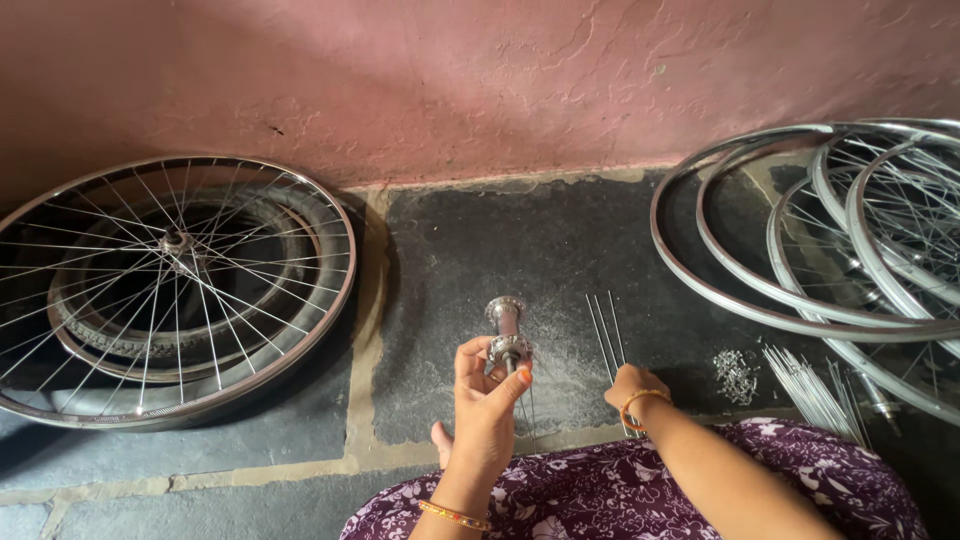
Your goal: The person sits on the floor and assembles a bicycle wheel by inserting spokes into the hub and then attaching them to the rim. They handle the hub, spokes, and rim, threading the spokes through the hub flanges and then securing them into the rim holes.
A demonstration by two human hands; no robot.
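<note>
My left hand (483, 400) grips a metal wheel hub (506, 322), held upright over the dark stone floor, with a few thin spokes hanging from its lower flange. My right hand (632, 385) reaches down to several loose spokes (606, 328) lying on the floor to the right of the hub; its fingers are curled over their near ends. Both wrists wear orange bangles. My lap in purple floral cloth (640, 490) fills the bottom of the view.
A spoked wheel (175, 285) lies on tyres at the left. Stacked bare rims and wheels (820, 240) lie at the right. A small pile of spoke nipples (737, 375) and a bundle of spokes (812, 390) sit nearby. A pink wall (480, 80) runs behind.
</note>
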